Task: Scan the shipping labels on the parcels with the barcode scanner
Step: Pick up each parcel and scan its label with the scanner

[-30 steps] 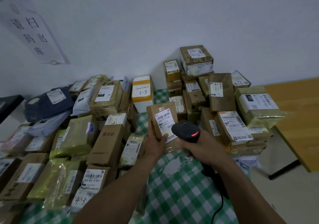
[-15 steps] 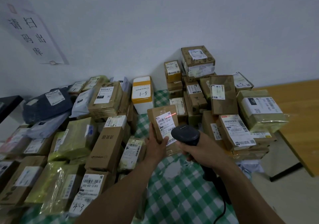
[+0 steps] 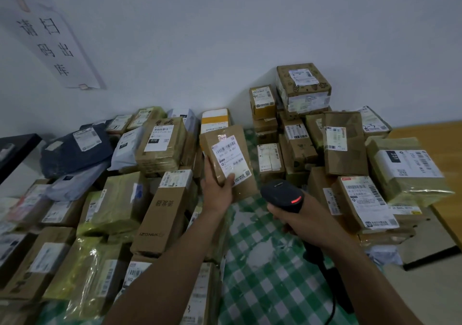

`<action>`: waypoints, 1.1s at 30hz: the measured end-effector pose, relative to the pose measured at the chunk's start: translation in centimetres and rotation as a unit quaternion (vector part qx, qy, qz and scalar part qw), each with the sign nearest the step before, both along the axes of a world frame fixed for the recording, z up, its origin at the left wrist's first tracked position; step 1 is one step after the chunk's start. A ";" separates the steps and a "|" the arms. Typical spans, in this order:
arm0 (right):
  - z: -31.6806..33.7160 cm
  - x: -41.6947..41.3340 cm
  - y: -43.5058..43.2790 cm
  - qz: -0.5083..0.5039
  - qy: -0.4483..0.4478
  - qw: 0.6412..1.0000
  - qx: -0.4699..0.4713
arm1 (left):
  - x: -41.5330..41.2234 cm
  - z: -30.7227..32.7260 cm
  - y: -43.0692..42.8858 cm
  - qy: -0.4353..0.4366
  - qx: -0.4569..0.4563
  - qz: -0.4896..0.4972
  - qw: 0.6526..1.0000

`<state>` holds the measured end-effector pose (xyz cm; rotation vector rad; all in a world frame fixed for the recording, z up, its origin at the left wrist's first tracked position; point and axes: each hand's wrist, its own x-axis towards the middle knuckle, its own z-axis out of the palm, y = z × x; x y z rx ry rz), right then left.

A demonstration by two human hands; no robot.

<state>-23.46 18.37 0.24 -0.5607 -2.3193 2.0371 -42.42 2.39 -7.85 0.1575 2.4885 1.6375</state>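
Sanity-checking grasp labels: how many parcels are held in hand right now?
1. A brown parcel in the left hand, held above the checked cloth, label facing the camera. The right hand holds only the scanner. Nothing held looks hidden.

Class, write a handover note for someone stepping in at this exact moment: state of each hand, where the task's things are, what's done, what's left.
Left hand holds a brown parcel up, shipping label facing the camera.
Right hand grips the barcode scanner, red light on, below and right of the parcel.
Other parcels lie piled left and right on the checked cloth.
Done: unclear which are scanned; no beam on this label.
Left: scan it, then the piles.
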 end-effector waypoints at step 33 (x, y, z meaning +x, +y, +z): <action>-9.6 -9.0 2.1 -0.061 -0.132 0.988 -0.060 | -12.1 -9.2 3.6 -0.030 -0.437 -0.254 0.862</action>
